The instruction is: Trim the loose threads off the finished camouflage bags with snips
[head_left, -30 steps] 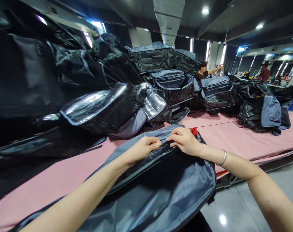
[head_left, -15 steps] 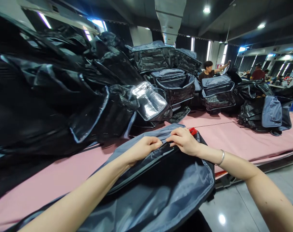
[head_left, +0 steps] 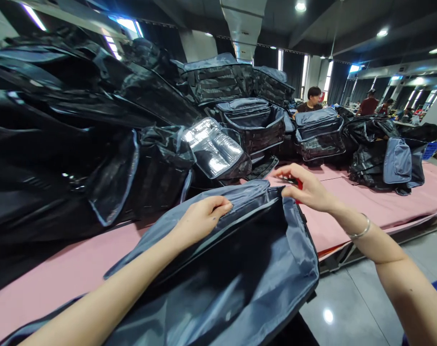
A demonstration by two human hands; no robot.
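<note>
A large backpack (head_left: 261, 288) with a grey-blue lining lies in front of me, its main compartment spread wide. My left hand (head_left: 206, 214) is closed in a pinch on the edge of its dark upper panel, beside the lining flap (head_left: 189, 216). My right hand (head_left: 307, 190) is at the far right corner of the opening. Its thumb is at the corner, while the other fingers reach forward, apart from the thumb. Behind those fingers shows a bit of red. What lies under my left fingertips is hidden.
A pink-covered table (head_left: 348, 192) carries the work. Black bags (head_left: 161, 163) are heaped high at the left and back, one with a shiny silver lining (head_left: 218, 149). More bags (head_left: 380, 163) stand at the right. Beyond the pile is a co-worker (head_left: 313, 98).
My right hand has left its place beside my left hand, moving right to the corner and spreading its fingers. The left hand has shifted slightly left. The view has turned a little right.
</note>
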